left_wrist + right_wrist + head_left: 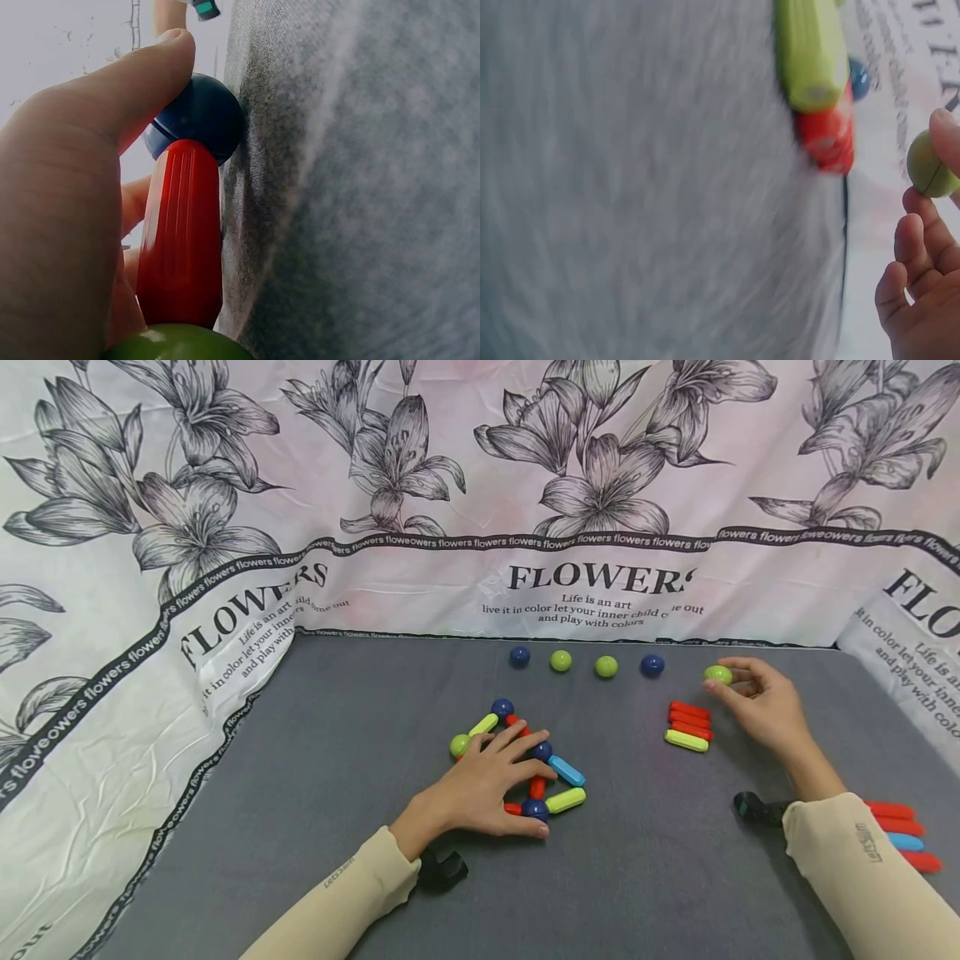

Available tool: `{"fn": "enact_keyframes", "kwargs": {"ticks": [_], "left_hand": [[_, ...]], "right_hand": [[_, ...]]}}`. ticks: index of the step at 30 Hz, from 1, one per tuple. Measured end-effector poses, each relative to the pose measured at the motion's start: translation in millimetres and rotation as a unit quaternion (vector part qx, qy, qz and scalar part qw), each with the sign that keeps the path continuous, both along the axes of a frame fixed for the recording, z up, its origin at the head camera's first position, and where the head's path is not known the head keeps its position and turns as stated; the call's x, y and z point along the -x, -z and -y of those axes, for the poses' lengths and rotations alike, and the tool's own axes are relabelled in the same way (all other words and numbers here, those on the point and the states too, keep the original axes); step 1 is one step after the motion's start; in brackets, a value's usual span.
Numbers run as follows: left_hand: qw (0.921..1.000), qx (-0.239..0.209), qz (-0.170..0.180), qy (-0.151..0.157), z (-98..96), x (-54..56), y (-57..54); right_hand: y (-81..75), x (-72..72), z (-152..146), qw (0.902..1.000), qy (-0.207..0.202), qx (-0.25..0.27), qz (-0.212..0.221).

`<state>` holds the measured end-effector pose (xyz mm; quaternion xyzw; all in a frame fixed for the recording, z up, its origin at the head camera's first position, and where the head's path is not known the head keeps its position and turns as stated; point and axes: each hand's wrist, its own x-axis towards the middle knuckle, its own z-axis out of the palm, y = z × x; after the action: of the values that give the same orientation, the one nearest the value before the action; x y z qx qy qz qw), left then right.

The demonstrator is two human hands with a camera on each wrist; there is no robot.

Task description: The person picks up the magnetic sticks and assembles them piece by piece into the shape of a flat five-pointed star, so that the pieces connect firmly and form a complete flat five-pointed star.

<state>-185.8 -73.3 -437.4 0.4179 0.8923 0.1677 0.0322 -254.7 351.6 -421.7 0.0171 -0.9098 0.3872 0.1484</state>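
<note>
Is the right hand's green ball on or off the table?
Off: the right hand pinches the green ball, seen clear of the table.

L grip [483, 787] palm-down, w/ fingers [525, 746] spread, R grip [763, 700] in pinch

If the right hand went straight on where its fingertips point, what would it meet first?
Probably the nearest dark blue ball, left of the green ball that the right hand pinches; the head view leaves height unclear, so it might pass over.
</note>
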Motion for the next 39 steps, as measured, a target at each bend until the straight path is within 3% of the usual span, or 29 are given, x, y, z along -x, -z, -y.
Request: {"fn": "enact_keyframes", "kwargs": {"ticks": [6,10,13,20,27,32,39], "left_hand": [[1.0,-0.002,0.004,-0.001,-0.2,-0.4,-0.6],[1.0,-0.003,0.006,-0.003,-0.1,-0.5,-0.2],[1.0,-0.003,0.006,-0.003,0.1,-0.3,0.5],[1.0,0.002,0.001,-0.005,-0.7,0.3,0.3],[1.0,0.004,0.007,-0.006,-1.4,0.6,-1.4],[0.9999,-0.001,0.014,-0.008,-0.6,1.8,-1.1],[0.9999,0.002,0.012,-0.01,2.0,2.7,-1.1]], "right_hand": [[-11.8,-12.7,29.7,0.9986,-0.018,-0.021,-0.045],[-11.6,-21.1,52.5,0.9942,-0.06,-0.013,-0.088],[-8.4,-28.4,70.8,0.99,-0.102,-0.009,-0.097],[1.9,-44.9,107.5,0.9808,-0.187,0.002,-0.054],[14.6,-52.9,117.7,0.9677,-0.251,0.017,0.009],[25.1,-58.6,118.9,0.9603,-0.272,0.048,0.039],[33.3,-63.7,126.5,0.9578,-0.28,0.054,0.041]]}}
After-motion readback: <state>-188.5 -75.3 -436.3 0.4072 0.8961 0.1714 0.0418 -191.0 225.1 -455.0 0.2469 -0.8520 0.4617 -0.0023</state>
